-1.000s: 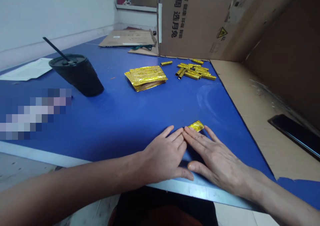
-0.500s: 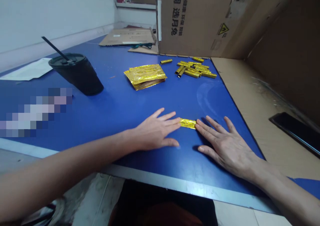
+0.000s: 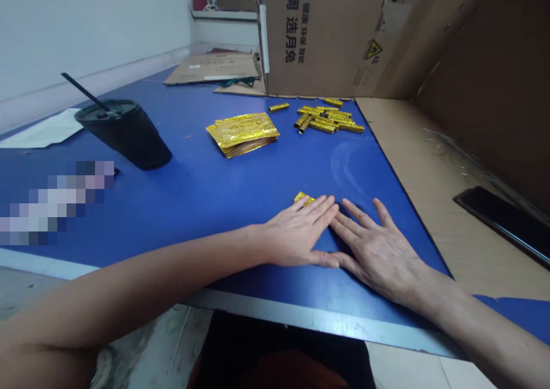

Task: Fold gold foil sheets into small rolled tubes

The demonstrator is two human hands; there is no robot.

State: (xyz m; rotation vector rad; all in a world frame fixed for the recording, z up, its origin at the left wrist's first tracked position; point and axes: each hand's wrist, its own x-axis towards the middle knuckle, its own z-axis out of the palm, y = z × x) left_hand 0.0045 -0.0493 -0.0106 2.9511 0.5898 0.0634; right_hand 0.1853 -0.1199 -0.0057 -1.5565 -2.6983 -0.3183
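Observation:
Under the fingers of my left hand (image 3: 301, 228) lies a gold foil strip (image 3: 302, 197), mostly covered; only its far left end shows. That hand is laid flat with its fingers stretched out. My right hand (image 3: 380, 243) rests flat beside it, fingers spread, its index fingertip meeting the left fingertips at the strip's right end. The thumbs touch or nearly touch. Farther back sit a stack of flat gold foil sheets (image 3: 244, 131) and a pile of rolled gold foil tubes (image 3: 329, 120), with one single tube (image 3: 279, 107) apart from them.
A black tumbler with a straw (image 3: 129, 134) stands at the left, near a white sheet (image 3: 43, 128) and a blurred-out object (image 3: 51, 205). Cardboard (image 3: 326, 39) walls the back and right. A dark phone (image 3: 507, 223) lies on cardboard at the right.
My left hand has slid right over the foil strip, from its left end to my right fingertips. The right hand stays nearly in place. The view has shifted slightly.

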